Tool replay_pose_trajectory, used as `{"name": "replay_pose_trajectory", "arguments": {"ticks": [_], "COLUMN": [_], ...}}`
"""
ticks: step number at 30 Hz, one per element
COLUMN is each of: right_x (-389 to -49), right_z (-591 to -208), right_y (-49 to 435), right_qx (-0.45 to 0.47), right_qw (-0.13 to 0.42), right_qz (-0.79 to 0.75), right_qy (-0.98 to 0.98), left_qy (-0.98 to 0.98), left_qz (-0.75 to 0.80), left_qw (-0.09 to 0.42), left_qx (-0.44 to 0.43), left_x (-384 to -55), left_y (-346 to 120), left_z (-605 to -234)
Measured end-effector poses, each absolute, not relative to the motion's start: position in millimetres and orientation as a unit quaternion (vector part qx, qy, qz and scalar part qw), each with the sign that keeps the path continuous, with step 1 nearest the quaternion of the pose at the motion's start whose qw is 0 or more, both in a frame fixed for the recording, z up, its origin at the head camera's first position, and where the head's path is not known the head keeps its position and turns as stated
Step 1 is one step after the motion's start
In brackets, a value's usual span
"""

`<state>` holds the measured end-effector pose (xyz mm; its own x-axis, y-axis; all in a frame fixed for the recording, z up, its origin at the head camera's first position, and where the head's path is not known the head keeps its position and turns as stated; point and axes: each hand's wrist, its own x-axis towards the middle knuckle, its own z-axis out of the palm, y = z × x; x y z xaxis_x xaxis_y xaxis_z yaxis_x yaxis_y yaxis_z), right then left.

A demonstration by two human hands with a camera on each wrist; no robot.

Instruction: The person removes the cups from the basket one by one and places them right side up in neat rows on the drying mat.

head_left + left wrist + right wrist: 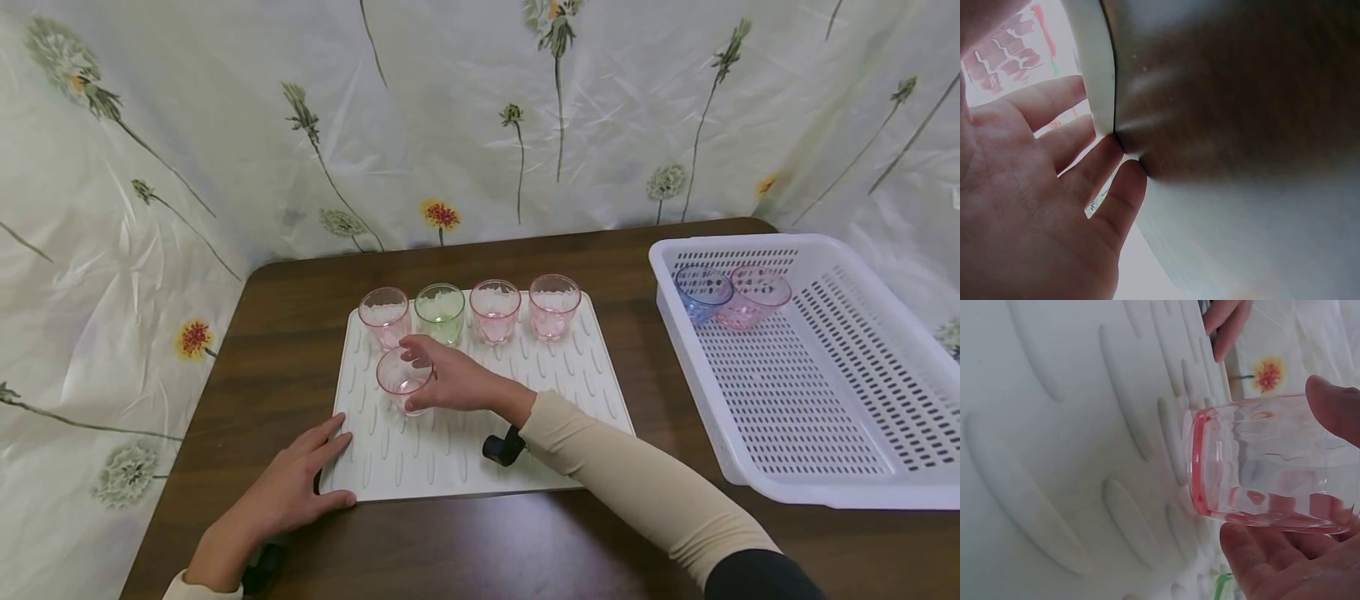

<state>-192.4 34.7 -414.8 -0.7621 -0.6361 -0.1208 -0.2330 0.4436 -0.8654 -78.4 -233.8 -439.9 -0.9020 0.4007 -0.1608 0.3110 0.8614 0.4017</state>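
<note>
- The right hand (457,379) holds a pink-rimmed glass (405,379), thumb on one side and fingers on the other; some fingertips are hidden behind it.
- That glass is upright above the mat (442,450), toward 10 o'clock from its centre; whether its base touches is hard to tell.
- The left hand (296,479) rests at the mat's edge at 8 o'clock, fingers extended and spread; its wrist is partly cut off in the head view.
- Four glasses line the mat from 11 to 1 o'clock: a pink one (386,317), a green one (441,314), then two more pink ones (495,312).
- The right sleeve (645,483) covers the mat's corner at 4 o'clock.
- On the worktop (277,358) at 3 o'clock, a basket (810,408), cut off by the frame, contains a blue glass (702,296) and another pink glass (756,296).
- In the left wrist view, the worktop is dark and blurred.
</note>
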Motion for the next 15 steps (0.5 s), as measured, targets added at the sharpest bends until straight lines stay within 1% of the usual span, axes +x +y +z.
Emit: {"name": "replay_pose_trajectory", "arguments": {"ticks": [8,15], "right_x": [-190.6,-189.9], "right_z": [-426.1,-429.1], "right_y": [36.2,37.5], "right_qx": [-0.272,-0.271], "right_qw": [0.183,0.192], "right_qz": [-0.462,-0.462], "right_qy": [0.824,0.822], "left_qy": [0.958,0.958], "left_qz": [0.182,0.182], "left_qw": [0.111,0.115], "left_qx": [0.192,0.191], "left_x": [-77.9,-77.2], "left_y": [-232.5,-230.4], "left_z": [-438.1,-437.7]}}
